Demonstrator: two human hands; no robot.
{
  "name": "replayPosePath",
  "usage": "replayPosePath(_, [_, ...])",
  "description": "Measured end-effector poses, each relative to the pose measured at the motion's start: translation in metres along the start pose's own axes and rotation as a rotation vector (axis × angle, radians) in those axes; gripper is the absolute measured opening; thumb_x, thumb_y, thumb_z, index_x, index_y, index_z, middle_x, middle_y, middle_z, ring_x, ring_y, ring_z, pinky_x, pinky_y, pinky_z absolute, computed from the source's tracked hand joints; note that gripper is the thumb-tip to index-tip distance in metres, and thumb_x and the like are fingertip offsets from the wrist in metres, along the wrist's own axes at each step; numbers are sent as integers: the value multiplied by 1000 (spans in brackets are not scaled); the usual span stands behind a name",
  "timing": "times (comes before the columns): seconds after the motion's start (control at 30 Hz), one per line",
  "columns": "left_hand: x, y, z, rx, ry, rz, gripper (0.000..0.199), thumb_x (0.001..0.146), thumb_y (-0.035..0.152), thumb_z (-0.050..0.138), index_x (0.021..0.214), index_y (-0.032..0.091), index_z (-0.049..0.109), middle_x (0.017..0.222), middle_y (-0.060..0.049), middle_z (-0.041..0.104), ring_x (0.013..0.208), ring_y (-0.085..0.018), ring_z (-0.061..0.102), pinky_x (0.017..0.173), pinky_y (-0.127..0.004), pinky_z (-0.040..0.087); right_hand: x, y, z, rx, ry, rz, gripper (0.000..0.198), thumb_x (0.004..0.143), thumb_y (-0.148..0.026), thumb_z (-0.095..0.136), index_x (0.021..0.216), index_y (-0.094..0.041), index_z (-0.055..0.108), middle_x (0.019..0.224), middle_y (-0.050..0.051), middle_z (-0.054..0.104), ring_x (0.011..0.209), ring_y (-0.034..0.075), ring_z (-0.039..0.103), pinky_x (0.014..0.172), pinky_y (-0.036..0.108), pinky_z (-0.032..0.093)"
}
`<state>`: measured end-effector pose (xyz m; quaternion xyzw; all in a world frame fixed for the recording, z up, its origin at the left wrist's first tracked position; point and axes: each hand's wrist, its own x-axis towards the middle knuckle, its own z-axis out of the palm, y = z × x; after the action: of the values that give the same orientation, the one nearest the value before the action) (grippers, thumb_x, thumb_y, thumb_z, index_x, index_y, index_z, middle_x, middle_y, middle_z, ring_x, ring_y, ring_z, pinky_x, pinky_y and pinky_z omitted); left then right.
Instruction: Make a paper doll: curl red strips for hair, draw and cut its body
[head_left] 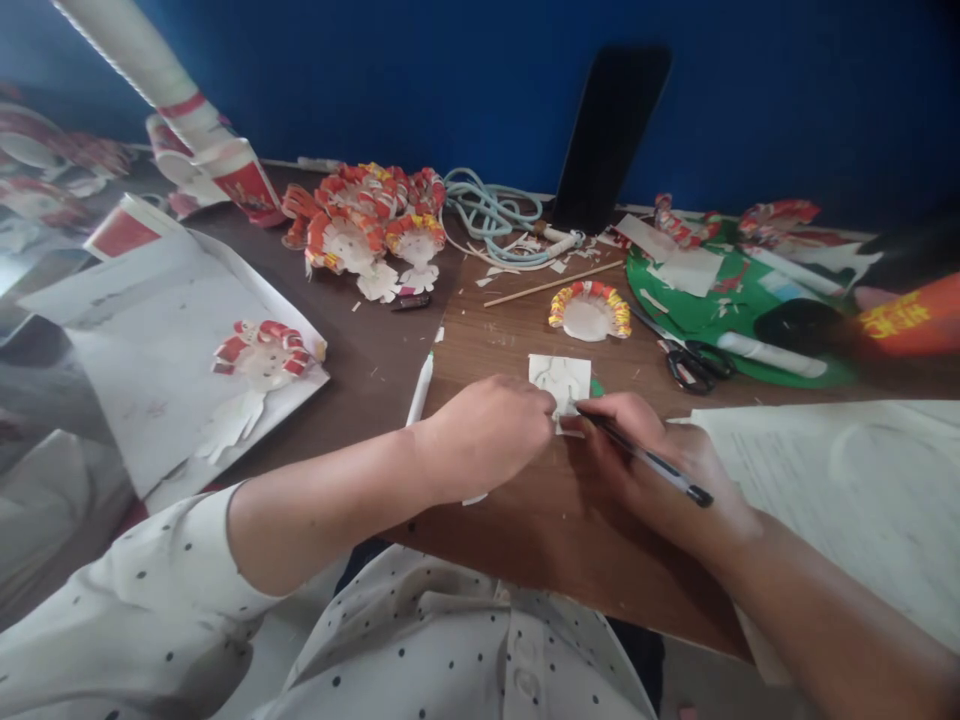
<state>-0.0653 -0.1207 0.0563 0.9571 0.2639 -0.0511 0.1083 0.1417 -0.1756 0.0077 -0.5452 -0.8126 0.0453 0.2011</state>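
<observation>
Your right hand (664, 500) held a pen (660, 464), its fingers closed round the dark front end, and the tip pointed down and to the left at a small white paper (559, 375) that bore thin pencil-like lines. That paper lay on the brown worktop (495, 335), just in front of you and between your two hands. Your left hand (491, 438) had its fingers curled at the paper's left edge (whether they pinched it or only pressed on it, I could not tell, as the back of the hand hid them). A white marker (421, 388) lay just beyond your left wrist, partly hidden by it. Past the paper, a ring-shaped piece (590, 312) wrapped in red and yellow lay around a pale centre, with a thin wooden stick (555, 284) slanting behind it. To its right, black-handled scissors (690, 368) rested by the edge of a green disc (675, 312) strewn with scraps. Farther back, a dark phone-like slab (611, 140) leaned against the blue partition (420, 80), near a coil of light-blue cord (491, 215) and a heap of red, orange and yellow wrapped pieces (375, 205). On your left, white sheets (165, 350) carried a red-and-white piece (262, 355); on your right, a large pale sheet (847, 500) lay beside your forearm.
</observation>
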Motion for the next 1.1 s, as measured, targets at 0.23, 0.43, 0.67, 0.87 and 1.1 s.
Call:
replayPosePath(0.23, [-4,8,6,63,-13,-2,18,88,11,51,92,11,69,95,-9,66,90,-20,63,78,-31,50,0,-5,-4,2,-33,0,24,95,-35,49,110,-19,59,62,-2,67,44,14,59,47,25,36])
replayPosePath(0.43, [-14,13,21,145,111,6,26,94,15,44,104,10,67,115,-12,63,108,-21,60,92,-33,49,2,-6,-5,6,-5,-30,22,96,-33,47,106,-18,59,56,-3,63,41,12,57,44,23,34])
replayPosePath(0.67, [-18,20,38,237,237,-5,31,92,13,43,114,7,64,122,-14,63,120,-23,57,113,-39,34,0,-3,0,-1,20,-20,23,94,-35,52,109,-20,58,77,1,73,52,14,64,48,24,37])
replayPosePath(0.87, [-19,27,41,237,255,-39,35,96,17,38,124,9,58,123,-14,63,124,-25,56,115,-47,30,1,-4,0,36,35,23,21,94,-35,52,108,-21,59,84,1,74,58,14,68,52,23,42])
replayPosePath(1.1, [-24,37,45,264,281,-130,39,95,16,40,131,11,55,129,-12,61,124,-27,54,116,-60,21,4,-7,-1,-1,61,33,19,92,-32,53,104,-20,61,79,0,75,54,14,67,48,24,42])
